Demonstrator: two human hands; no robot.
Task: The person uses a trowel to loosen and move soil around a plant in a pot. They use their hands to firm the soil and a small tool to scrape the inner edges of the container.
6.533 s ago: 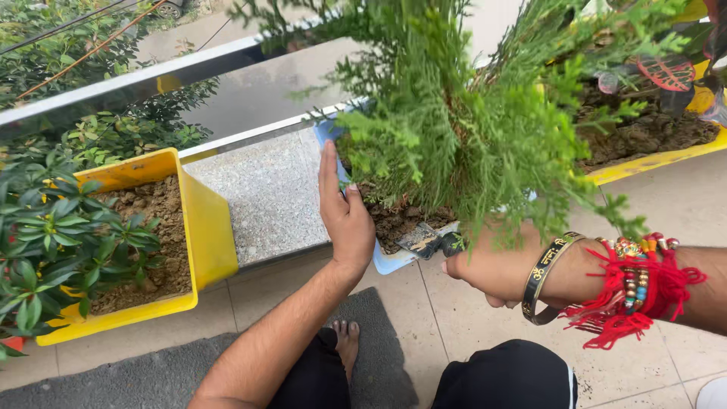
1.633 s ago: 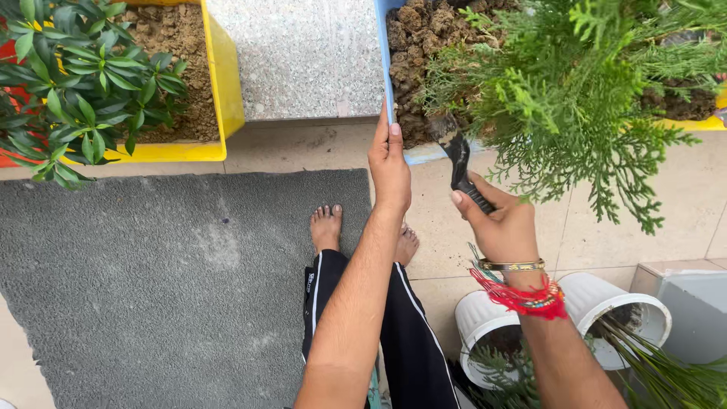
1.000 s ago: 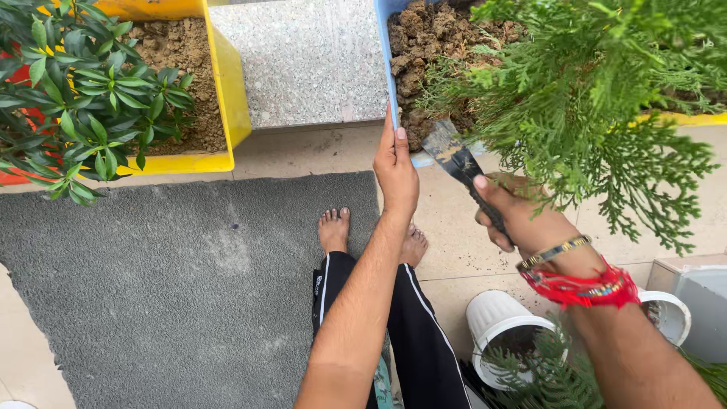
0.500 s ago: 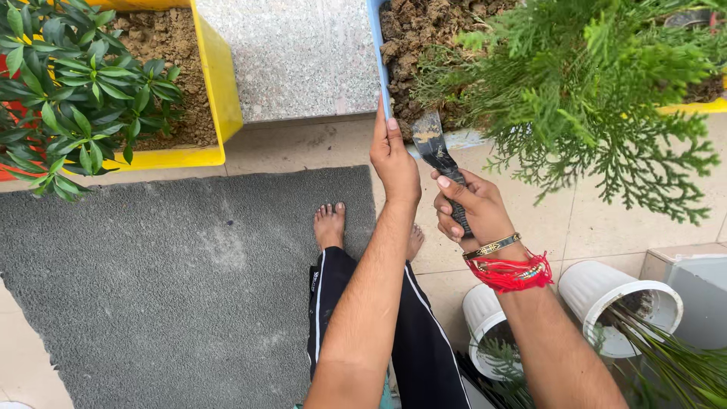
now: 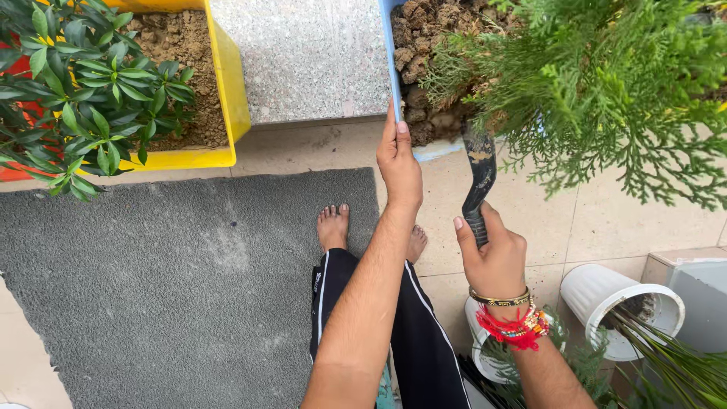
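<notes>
Your left hand (image 5: pixel 400 163) lies flat and open, fingers together, pressed against the outer side of the blue planter (image 5: pixel 391 57) near its front corner. Your right hand (image 5: pixel 492 254) is closed in a fist around the dark handle of a trowel (image 5: pixel 478 178), thumb up along the grip. The trowel's blade points up and away from you, its tip reaching the front edge of the blue planter, where it meets the clumpy brown soil (image 5: pixel 421 53); foliage partly covers the tip, so you cannot tell for sure whether it is dug into the soil or only touching it.

The blue planter sits on a speckled stone ledge (image 5: pixel 303 53) and holds a bushy green conifer (image 5: pixel 598 83) whose feathery branches hang over the front edge and over your right hand's side of the tiled floor (image 5: pixel 530 220). Well to the left on the same ledge stands a yellow planter (image 5: pixel 227 98) with soil and a dark leafy shrub (image 5: pixel 76 91).

Your bare feet (image 5: pixel 333 226) rest at the edge of a grey mat (image 5: pixel 166 280). Red threads and a bangle (image 5: pixel 500 299) circle your right wrist. Near it, white ribbed pots (image 5: pixel 598 291) lie tipped on the floor, green stems spilling from one.
</notes>
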